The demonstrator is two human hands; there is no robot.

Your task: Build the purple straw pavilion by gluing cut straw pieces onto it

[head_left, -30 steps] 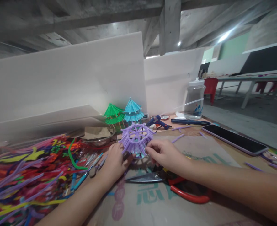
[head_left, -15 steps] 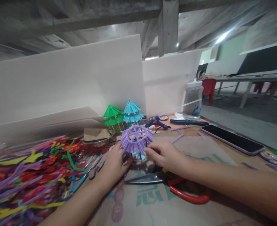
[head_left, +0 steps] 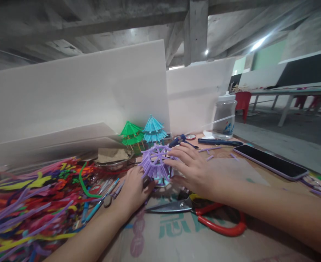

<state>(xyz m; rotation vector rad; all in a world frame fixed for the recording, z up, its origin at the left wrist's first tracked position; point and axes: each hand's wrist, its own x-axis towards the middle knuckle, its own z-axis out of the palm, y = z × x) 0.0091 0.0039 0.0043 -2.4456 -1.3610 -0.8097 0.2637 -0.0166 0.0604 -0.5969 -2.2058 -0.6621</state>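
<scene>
A small purple pavilion model (head_left: 156,165) stands in front of me, its roof of fuzzy pipe-cleaner strips around an open spoked ring, on dark posts over a pale blue base. My left hand (head_left: 133,189) grips its lower left side, fingers curled partly out of sight behind the roof fringe. My right hand (head_left: 193,167) is open, its fingers stretched along the right edge of the roof; the fingertips appear to touch it. Just below the hands lie large scissors (head_left: 173,206) with red handles, partly beneath my right wrist.
Behind stand a green model (head_left: 131,134) and a blue model (head_left: 153,129). Colourful pipe cleaners (head_left: 26,211) heap at left. A blue glue gun (head_left: 178,140), a water bottle (head_left: 224,116) and a phone (head_left: 269,162) sit behind and right. White boards (head_left: 95,98) rise at the back.
My right hand has gone from bent fingers near the posts to stretched fingers higher on the roof's right edge. The pavilion roof has tilted slightly. My left hand stays nearly in place.
</scene>
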